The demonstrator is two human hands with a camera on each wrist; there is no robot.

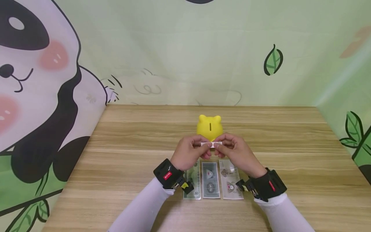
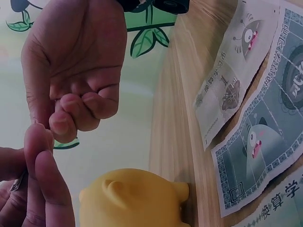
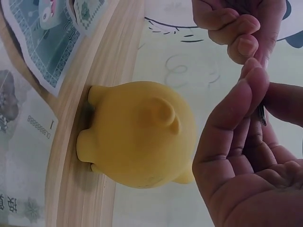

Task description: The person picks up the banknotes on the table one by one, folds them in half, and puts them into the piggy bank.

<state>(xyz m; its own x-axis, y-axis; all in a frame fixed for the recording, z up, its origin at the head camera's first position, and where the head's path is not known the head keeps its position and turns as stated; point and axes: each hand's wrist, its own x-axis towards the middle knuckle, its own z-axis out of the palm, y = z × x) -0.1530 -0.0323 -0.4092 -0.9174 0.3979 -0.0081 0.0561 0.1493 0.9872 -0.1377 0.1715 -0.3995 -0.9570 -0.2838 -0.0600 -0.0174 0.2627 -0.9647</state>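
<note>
Both hands meet in front of a yellow piggy bank (image 1: 204, 129). Between thumbs and fingertips, the left hand (image 1: 186, 153) and the right hand (image 1: 240, 154) pinch the two ends of a narrow white strip of folded paper (image 1: 212, 145), raised over the table. In the right wrist view a thin dark edge (image 3: 262, 115) shows between the right thumb and fingers; most of the strip is hidden by the fingers. The piggy bank has a slot on top and stands upright just beyond the hands.
Three play banknotes lie side by side below the hands: a green one (image 1: 196, 180), a blue-grey one (image 1: 211, 185) and a pale one (image 1: 231, 175). They rest on a wood-grain table (image 1: 139, 129). A printed panda backdrop (image 1: 179, 58) rises behind it.
</note>
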